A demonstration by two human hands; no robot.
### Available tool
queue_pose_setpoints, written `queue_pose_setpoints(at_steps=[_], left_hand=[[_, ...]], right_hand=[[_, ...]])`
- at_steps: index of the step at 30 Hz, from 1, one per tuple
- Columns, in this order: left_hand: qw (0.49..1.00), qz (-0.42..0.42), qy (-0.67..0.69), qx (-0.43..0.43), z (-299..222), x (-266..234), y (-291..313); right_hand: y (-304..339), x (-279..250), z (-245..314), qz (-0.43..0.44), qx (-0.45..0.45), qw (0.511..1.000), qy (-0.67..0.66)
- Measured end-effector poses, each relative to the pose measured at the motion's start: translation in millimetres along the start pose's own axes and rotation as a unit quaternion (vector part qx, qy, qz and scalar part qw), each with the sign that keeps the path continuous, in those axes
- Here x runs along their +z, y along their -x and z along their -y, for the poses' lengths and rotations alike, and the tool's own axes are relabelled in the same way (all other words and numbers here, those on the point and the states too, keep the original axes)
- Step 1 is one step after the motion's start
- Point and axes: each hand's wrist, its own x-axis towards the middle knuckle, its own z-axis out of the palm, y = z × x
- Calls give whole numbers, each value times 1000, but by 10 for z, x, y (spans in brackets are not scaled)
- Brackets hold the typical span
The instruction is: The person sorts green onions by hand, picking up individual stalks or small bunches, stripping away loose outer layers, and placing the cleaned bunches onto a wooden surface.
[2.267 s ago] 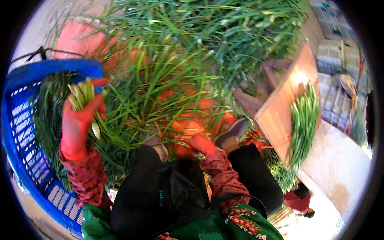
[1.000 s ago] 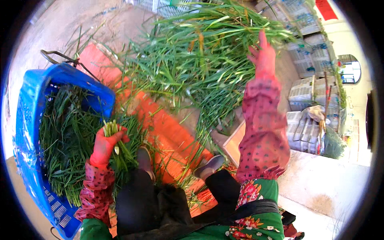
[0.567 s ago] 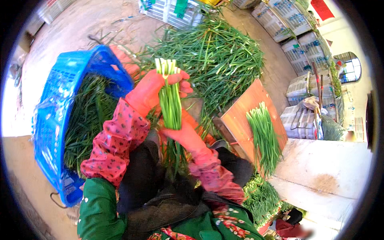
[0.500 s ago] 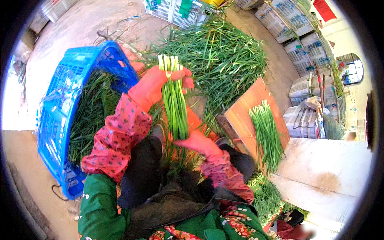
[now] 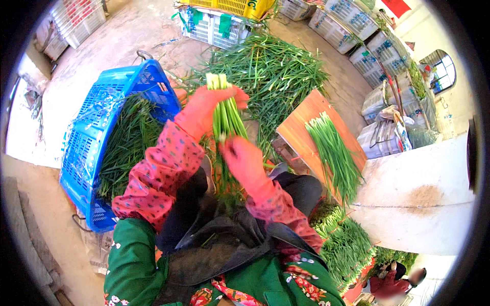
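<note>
A bunch of green chives (image 5: 227, 118), pale stem ends up, stands upright in front of me. My left hand (image 5: 208, 108), in an orange-red rubber glove, is wrapped round it just below those ends. Against the lower middle of the bunch is my right hand (image 5: 246, 162), gloved alike, its fingers closed on chives; a pale stem end shows at the fingertips. To the right, a neat bundle of chives (image 5: 334, 157) lies on a tilted orange-brown board (image 5: 293, 127). A large loose heap of chives (image 5: 268, 76) spreads over the floor ahead.
At left, a blue plastic basket (image 5: 84, 148) holds loose greens. White crates (image 5: 209, 30) stand beyond the heap; stacked crates (image 5: 375, 58) line the right side. More bundled chives (image 5: 344, 252) lie at lower right, near another person (image 5: 390, 283). A white surface (image 5: 418, 204) is right of the board.
My right hand has risen from the lower end of the bunch to its middle, and its fingers are curled there. My left hand keeps its hold. The view has shifted slightly.
</note>
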Motion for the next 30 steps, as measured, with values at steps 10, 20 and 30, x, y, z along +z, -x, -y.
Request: queue_pose_setpoints(at_steps=[10, 20, 30], left_hand=[[988, 80, -111, -64, -26, 288, 277], [930, 227, -270, 99, 575, 503, 329], [965, 195, -149, 94, -817, 627, 200]], right_hand=[[144, -958, -215, 5, -53, 998, -28], [-274, -1428, 130, 191, 61, 959, -200], [850, -667, -890, 441, 137, 887, 20]])
